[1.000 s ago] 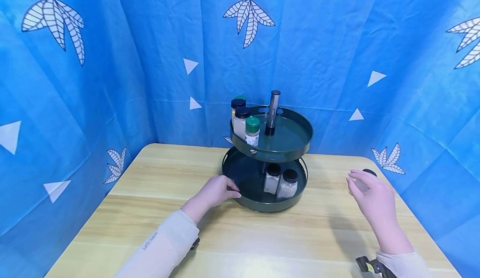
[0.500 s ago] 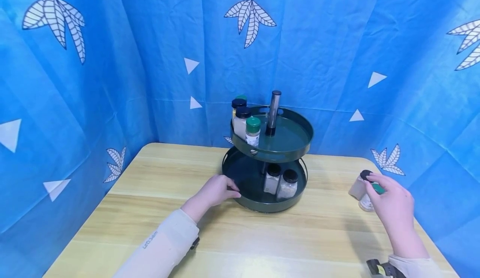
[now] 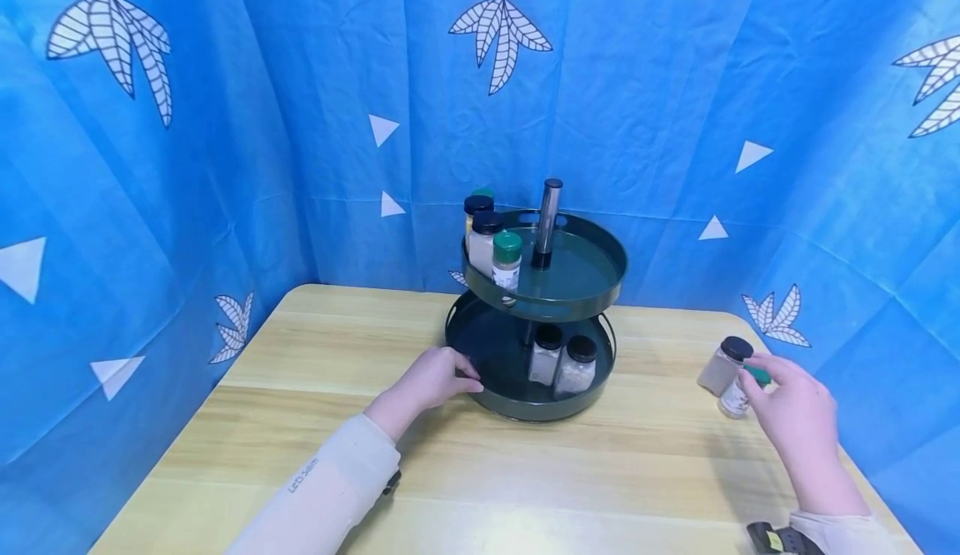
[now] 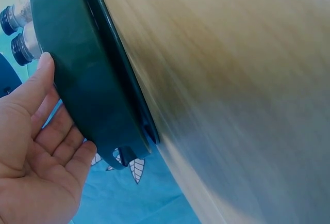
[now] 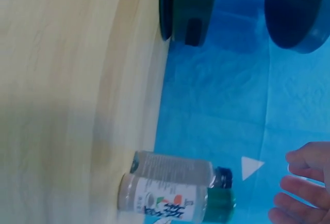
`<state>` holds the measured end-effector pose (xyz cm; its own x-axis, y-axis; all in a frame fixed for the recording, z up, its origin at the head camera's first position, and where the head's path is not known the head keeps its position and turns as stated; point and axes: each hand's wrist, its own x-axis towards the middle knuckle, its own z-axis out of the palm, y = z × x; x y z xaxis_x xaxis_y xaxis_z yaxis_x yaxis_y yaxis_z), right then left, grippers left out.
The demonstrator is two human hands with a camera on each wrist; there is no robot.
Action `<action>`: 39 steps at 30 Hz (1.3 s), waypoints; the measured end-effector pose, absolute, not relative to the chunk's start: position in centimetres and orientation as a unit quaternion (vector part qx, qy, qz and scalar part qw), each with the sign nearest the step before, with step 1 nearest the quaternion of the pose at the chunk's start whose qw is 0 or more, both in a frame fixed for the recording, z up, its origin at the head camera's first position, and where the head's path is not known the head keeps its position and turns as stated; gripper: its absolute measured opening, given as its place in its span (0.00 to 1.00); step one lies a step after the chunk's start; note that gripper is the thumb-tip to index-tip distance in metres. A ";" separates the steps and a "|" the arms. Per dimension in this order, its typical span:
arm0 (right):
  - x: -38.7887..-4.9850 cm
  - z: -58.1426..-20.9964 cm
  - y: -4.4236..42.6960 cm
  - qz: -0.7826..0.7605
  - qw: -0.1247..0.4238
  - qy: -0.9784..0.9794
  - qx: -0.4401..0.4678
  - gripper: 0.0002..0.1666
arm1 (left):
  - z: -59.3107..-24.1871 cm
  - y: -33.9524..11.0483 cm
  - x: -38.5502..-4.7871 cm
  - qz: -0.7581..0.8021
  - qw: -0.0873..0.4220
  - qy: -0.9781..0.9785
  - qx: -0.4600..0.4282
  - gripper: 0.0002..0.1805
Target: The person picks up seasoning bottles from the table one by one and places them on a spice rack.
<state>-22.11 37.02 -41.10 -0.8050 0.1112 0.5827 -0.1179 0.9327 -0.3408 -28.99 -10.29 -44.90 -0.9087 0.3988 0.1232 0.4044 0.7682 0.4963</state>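
Observation:
A dark green two-tier round rack stands mid-table, with an upper tray (image 3: 577, 309) and a lower tray (image 3: 517, 411). My left hand (image 3: 435, 380) holds the lower tray's left rim; in the left wrist view its thumb (image 4: 45, 66) touches the rim edge. My right hand (image 3: 795, 405) hovers over two jars at the table's right side. One is a green-capped spice bottle (image 5: 170, 201) with a white label. Beside it stands a black-capped spice jar (image 3: 720, 372). The right wrist view shows a gap between the fingers (image 5: 301, 185) and both caps.
Two black-capped jars, one of them here (image 3: 575, 376), stand in the lower tray. Several jars with black or green caps (image 3: 507, 247) crowd the upper tray's left side. A metal post (image 3: 547, 222) rises from the rack. Blue curtain (image 3: 637, 122) surrounds the wooden table (image 3: 337, 322).
My right hand has moved to the right, bringing the black-capped jar and green-capped bottle into sight below it. The left hand has stayed at the lower tray's rim.

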 end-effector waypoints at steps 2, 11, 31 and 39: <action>-22.2 -41.2 37.4 0.185 0.300 -0.936 -0.006 0.16 | -44.9 -10.2 -29.0 -0.267 0.004 -0.940 -0.213 0.06; -22.7 -42.1 38.6 0.181 0.282 -0.942 -0.019 0.16 | -44.8 -10.1 -29.2 -0.271 0.005 -0.938 -0.216 0.06; -24.1 -44.7 39.5 0.168 0.298 -0.940 0.005 0.16 | -45.0 -10.3 -29.0 -0.266 0.002 -0.940 -0.212 0.06; -24.2 -44.6 39.3 0.166 0.297 -0.940 0.008 0.14 | -45.1 -10.2 -29.2 -0.268 0.001 -0.940 -0.210 0.06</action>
